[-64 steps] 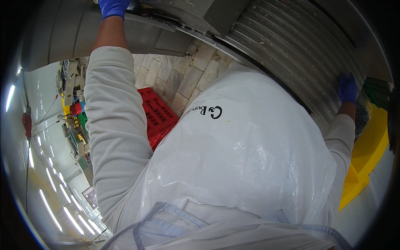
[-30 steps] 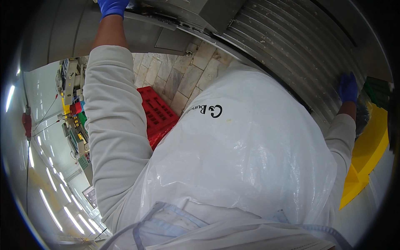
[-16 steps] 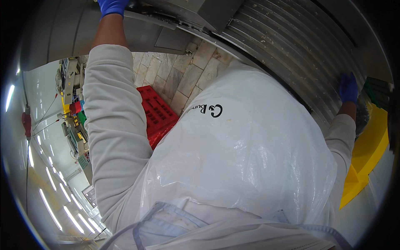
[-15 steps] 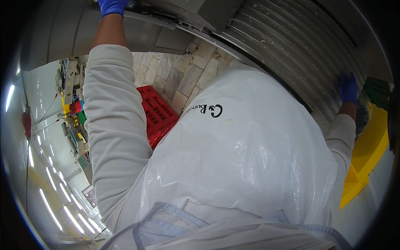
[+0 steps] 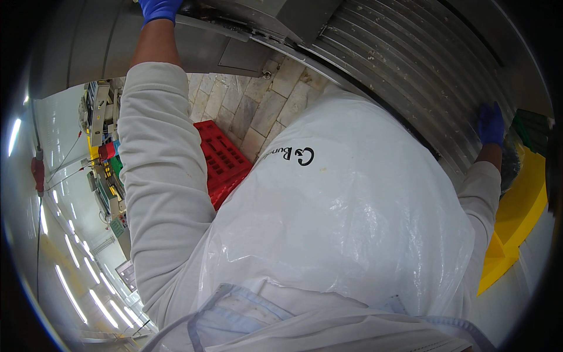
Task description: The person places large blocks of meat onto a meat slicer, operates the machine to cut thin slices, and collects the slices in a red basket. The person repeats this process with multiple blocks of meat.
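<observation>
My left hand [image 5: 158,9], in a blue glove, reaches up to the edge of a grey steel machine housing [image 5: 234,35] at the top of the view; its fingers are cut off by the rim. At the right, my right hand [image 5: 491,123], also blue-gloved, lies flat against a ribbed steel panel [image 5: 410,64], beside a dark green object [image 5: 532,130]. A white plastic apron [image 5: 352,211] over my white coat fills the middle.
A red plastic crate [image 5: 223,161] sits on the tiled floor [image 5: 264,105] below me. A yellow plastic piece [image 5: 519,211] stands at the right edge. Machines and coloured items [image 5: 102,152] line the far left, under ceiling lights.
</observation>
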A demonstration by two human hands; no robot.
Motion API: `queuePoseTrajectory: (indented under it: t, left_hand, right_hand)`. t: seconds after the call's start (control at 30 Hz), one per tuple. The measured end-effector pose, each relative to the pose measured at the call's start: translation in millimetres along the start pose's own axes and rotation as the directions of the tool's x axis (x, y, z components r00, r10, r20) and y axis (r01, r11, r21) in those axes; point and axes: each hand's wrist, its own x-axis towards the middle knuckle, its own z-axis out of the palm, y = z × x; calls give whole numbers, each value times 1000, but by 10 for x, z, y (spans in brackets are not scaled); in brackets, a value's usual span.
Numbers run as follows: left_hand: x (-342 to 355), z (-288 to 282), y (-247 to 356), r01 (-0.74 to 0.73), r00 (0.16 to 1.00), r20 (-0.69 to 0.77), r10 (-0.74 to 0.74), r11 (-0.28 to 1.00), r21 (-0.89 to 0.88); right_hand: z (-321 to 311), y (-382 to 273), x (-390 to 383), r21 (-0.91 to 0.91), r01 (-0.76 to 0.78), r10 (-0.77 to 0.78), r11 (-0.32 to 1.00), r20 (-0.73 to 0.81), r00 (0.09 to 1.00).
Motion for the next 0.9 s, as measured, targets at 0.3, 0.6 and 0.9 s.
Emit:
queuePoseTrajectory:
  t: [0.3,0.6,0.9]
  left_hand:
    - [37,-11,38,12,1000,28,-11,999,-50]
    - [40,5,77,8,1000,2,-8,999,-45]
    - [27,5,25,-19,1000,-11,19,999,-45]
  right_hand:
    - [-109,10,-55,-120,97,-97,988,13,995]
    - [-193,11,-60,-148,66,-66,987,4,998]
    - [248,-187,-398,66,-19,26,998,-121,992]
